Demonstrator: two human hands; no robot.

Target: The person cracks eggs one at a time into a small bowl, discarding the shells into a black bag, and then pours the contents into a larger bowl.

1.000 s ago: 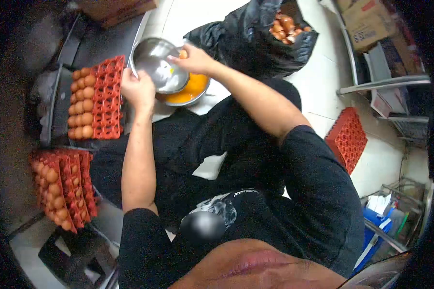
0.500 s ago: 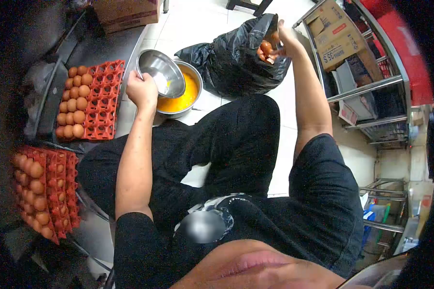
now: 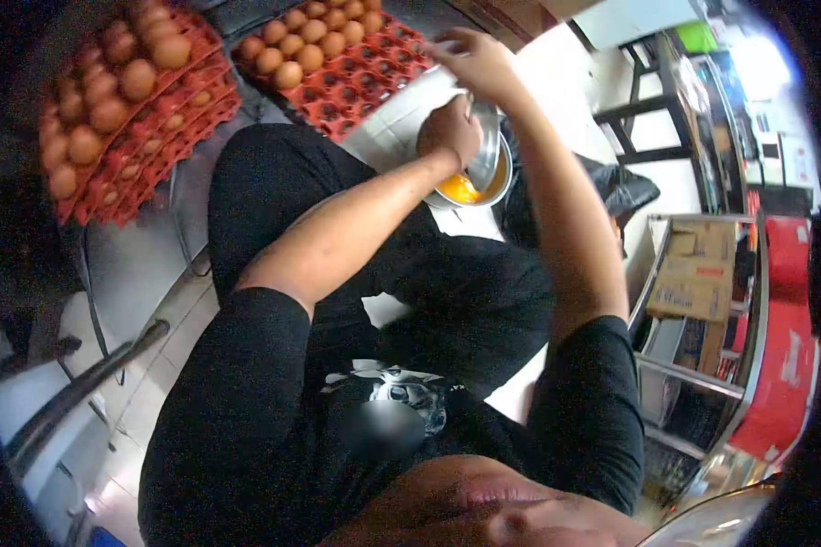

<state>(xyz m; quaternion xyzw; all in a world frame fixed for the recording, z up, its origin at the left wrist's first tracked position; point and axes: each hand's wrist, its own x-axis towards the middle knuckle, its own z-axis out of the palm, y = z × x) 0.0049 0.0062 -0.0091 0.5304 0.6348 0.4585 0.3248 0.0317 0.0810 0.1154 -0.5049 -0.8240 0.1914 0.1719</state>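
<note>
My left hand (image 3: pixel 449 135) grips the rim of a small steel bowl (image 3: pixel 486 150), which is tilted over a larger steel pot (image 3: pixel 508 178). Yellow beaten egg (image 3: pixel 459 189) shows inside the pot. My right hand (image 3: pixel 476 66) is above the bowl, near the corner of the red egg tray (image 3: pixel 356 91); its fingers are spread and I see nothing in them. Brown eggs (image 3: pixel 310 59) fill the far side of that tray, and its near cups hold none. The bowl's inside is partly hidden by my hands.
Stacked red trays (image 3: pixel 205 109) loaded with brown eggs stand at the left. A black plastic bag (image 3: pixel 625 189) lies beyond my right forearm. At the right is a metal rack (image 3: pixel 693 378) with a cardboard box (image 3: pixel 698 273). A dark stool (image 3: pixel 643 128) stands farther back.
My view has turned left. My right hand has moved from the opening of the black bag with eggshells to above the bowl, by the egg tray. The small bowl now tips over the pot.
</note>
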